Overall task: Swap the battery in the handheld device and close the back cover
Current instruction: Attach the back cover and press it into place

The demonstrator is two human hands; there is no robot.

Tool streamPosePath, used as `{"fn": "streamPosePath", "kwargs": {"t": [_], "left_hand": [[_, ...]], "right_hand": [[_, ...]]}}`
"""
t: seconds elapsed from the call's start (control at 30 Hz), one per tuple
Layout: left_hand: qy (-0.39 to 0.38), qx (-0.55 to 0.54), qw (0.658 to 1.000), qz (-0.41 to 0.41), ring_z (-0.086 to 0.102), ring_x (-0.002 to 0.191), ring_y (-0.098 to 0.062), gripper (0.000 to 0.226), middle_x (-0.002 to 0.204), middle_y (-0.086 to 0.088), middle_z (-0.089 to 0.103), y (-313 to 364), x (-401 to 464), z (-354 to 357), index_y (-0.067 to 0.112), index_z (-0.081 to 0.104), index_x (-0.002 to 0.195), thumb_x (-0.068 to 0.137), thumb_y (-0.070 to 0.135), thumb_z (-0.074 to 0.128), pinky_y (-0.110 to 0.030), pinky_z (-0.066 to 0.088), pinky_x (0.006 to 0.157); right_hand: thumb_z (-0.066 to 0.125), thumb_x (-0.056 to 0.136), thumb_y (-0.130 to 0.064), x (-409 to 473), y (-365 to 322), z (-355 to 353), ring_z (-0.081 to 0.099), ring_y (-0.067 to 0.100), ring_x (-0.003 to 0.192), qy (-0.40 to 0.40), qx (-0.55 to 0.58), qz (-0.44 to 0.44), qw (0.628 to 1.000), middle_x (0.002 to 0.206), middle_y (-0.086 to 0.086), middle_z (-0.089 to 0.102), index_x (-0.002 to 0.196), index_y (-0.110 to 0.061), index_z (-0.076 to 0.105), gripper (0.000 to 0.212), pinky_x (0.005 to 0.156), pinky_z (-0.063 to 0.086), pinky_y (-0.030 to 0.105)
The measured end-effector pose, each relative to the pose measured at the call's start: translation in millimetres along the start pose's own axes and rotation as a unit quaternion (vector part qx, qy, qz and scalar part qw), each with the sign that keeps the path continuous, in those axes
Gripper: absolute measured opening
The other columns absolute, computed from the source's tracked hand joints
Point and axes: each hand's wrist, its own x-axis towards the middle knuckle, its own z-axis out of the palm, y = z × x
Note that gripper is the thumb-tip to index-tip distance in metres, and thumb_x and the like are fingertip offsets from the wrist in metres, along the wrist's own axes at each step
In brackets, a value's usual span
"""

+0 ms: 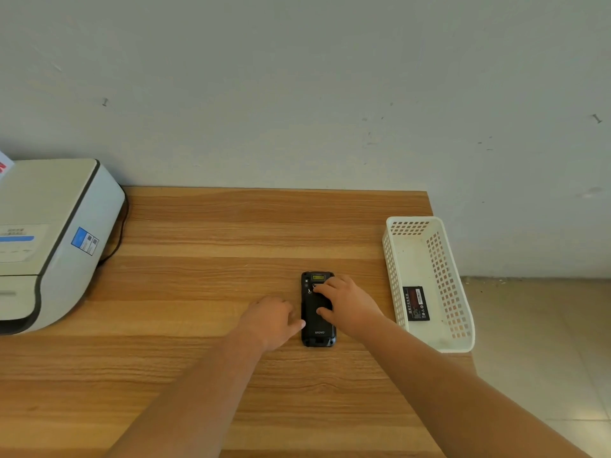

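Head view: black device (318, 320) lying back up on the wooden table (198, 292), long axis running away from the camera, back cover on, brand lettering near the close end. Left hand (271, 320) resting on the table just left of the device, fingers loosely curled, thumb tip touching the device's left edge, nothing pinched. Right hand (347, 305) laid over the device's right side, fingers spread: fingertips pressing on the far part of the back near a small latch, thumb pressing on the middle of the cover. Both forearms bare, reaching in from the close edge.

White perforated basket (396, 292) standing at the table's right edge, well clear of the right hand, with a battery (416, 303) lying flat on its floor, label up, print too small to read. Pale printer (59, 233) at the left of the table, a dark cable behind it. Grey wall (297, 94) beyond the table, tiled floor (535, 342) to the right.
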Motion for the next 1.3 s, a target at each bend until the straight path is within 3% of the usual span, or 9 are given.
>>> {"fn": "streamPosePath", "kwargs": {"t": [0.1, 0.23, 0.4, 0.47, 0.63, 0.8, 0.93, 1.2, 1.3], "left_hand": [[-0.006, 0.011, 1.0, 0.002, 0.051, 0.111, -0.019, 0.042, 0.114, 0.003, 0.061, 1, 1, 0, 0.024, 0.063, 0.115, 0.095, 0.055, 0.043, -0.037, 0.042, 0.096], [-0.001, 0.015, 1.0, 0.0, 0.053, 0.107, -0.019, 0.041, 0.11, 0.002, 0.062, 2, 4, 1, 0.022, 0.064, 0.111, 0.095, 0.054, 0.044, -0.037, 0.043, 0.092], [0.02, 0.012, 0.999, -0.026, 0.054, 0.1, -0.017, 0.037, 0.105, 0.003, 0.06, 7, 10, -4, 0.022, 0.061, 0.108, 0.095, 0.053, 0.046, -0.036, 0.045, 0.092], [0.04, -0.015, 0.998, -0.044, 0.055, 0.097, -0.017, 0.036, 0.104, 0.002, 0.06, 9, 15, -7, 0.022, 0.06, 0.109, 0.093, 0.053, 0.05, -0.036, 0.049, 0.089], [0.073, -0.104, 0.987, -0.096, 0.059, 0.105, -0.019, 0.044, 0.115, 0.001, 0.064, 15, 32, -11, 0.021, 0.058, 0.121, 0.089, 0.052, 0.059, -0.038, 0.052, 0.09], [0.085, -0.067, 0.991, -0.081, 0.06, 0.091, -0.017, 0.028, 0.094, 0.004, 0.064, 23, 44, -14, 0.024, 0.064, 0.105, 0.09, 0.047, 0.061, -0.037, 0.052, 0.083], [0.073, -0.073, 0.991, -0.082, 0.062, 0.095, -0.019, 0.024, 0.096, 0.003, 0.066, 25, 53, -14, 0.026, 0.065, 0.105, 0.088, 0.043, 0.065, -0.042, 0.052, 0.087], [0.083, -0.082, 0.991, -0.07, 0.061, 0.097, -0.019, 0.024, 0.1, 0.003, 0.066, 20, 57, -10, 0.026, 0.064, 0.105, 0.088, 0.043, 0.066, -0.041, 0.051, 0.087], [0.069, -0.097, 0.99, -0.07, 0.062, 0.094, -0.019, 0.022, 0.097, 0.003, 0.066, 21, 54, -13, 0.025, 0.064, 0.102, 0.088, 0.042, 0.065, -0.041, 0.051, 0.087]], "right_hand": [[0.053, 0.095, -0.039, -3, 0, 6, 0.033, 0.02, 0.131, 0.004, -0.038, -0.008, 0.999, 0.139, -0.001, 0.039, 0.143, -0.025, 0.042, 0.052, 0.102, 0.044, 0.037], [0.056, 0.093, -0.038, -6, 1, 11, 0.035, 0.018, 0.129, 0.01, 0.012, 0.015, 1.0, 0.136, -0.003, 0.039, 0.142, -0.026, 0.042, 0.052, 0.103, 0.044, 0.036], [0.066, 0.089, -0.035, -2, 7, 3, 0.048, 0.014, 0.119, 0.076, 0.211, 0.167, 0.96, 0.136, -0.003, 0.047, 0.133, -0.023, 0.052, 0.047, 0.097, 0.046, 0.03], [0.07, 0.086, -0.036, 3, 11, -2, 0.05, 0.016, 0.117, 0.071, 0.235, 0.217, 0.945, 0.138, 0.0, 0.047, 0.131, -0.021, 0.053, 0.051, 0.095, 0.047, 0.031], [0.073, 0.081, -0.042, 8, 13, -9, 0.035, 0.023, 0.135, 0.052, 0.176, 0.233, 0.955, 0.144, 0.003, 0.039, 0.14, -0.024, 0.043, 0.068, 0.107, 0.038, 0.041], [0.075, 0.079, -0.042, 16, 12, -8, 0.019, 0.027, 0.145, 0.034, 0.138, 0.226, 0.964, 0.155, 0.005, 0.024, 0.146, -0.023, 0.034, 0.081, 0.116, 0.029, 0.047], [0.075, 0.08, -0.042, 22, 13, -7, 0.013, 0.029, 0.147, 0.016, 0.106, 0.22, 0.969, 0.158, 0.006, 0.019, 0.147, -0.022, 0.032, 0.082, 0.117, 0.025, 0.048], [0.072, 0.082, -0.04, 24, 8, -10, 0.038, 0.028, 0.129, 0.015, 0.043, 0.199, 0.979, 0.137, 0.008, 0.043, 0.131, -0.017, 0.047, 0.06, 0.106, 0.037, 0.042], [0.074, 0.081, -0.036, 26, 6, -14, 0.048, 0.025, 0.117, -0.018, 0.097, 0.22, 0.97, 0.125, 0.006, 0.051, 0.12, -0.016, 0.052, 0.049, 0.098, 0.045, 0.041]]}}
